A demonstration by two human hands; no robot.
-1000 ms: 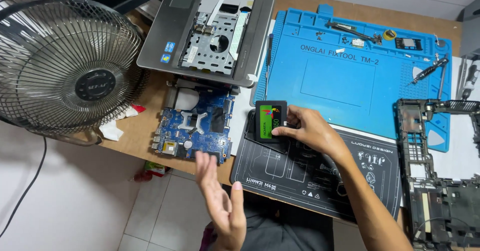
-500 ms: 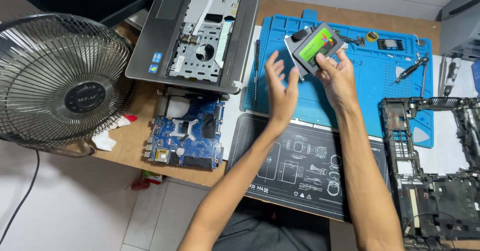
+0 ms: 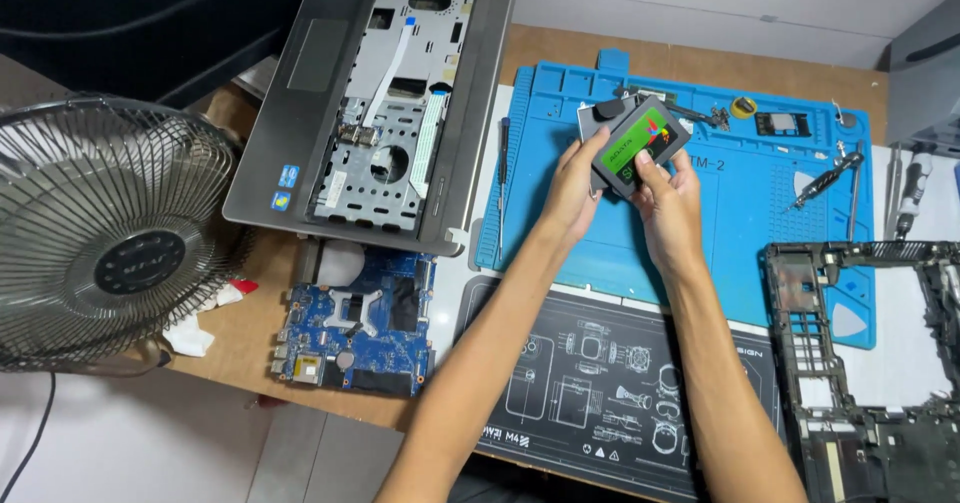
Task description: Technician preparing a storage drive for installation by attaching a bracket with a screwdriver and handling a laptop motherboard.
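Both my hands hold a flat dark grey drive with a green label (image 3: 642,143) above the blue work mat (image 3: 760,213). My left hand (image 3: 572,191) grips its left side, where a grey metal bracket (image 3: 590,118) sits behind the drive. My right hand (image 3: 668,201) pinches the drive's lower edge with thumb on the label. The drive is tilted, label facing me.
An opened laptop base (image 3: 380,113) lies at the back left, a blue motherboard (image 3: 355,328) below it. A desk fan (image 3: 110,233) stands at left. A black mat (image 3: 590,383) lies near me, a bare laptop frame (image 3: 870,363) at right. Screwdrivers (image 3: 825,178) rest on the blue mat.
My right hand lifted the drive from the black mat up over the blue mat. My left hand rose from below the table edge and took hold of the drive too.
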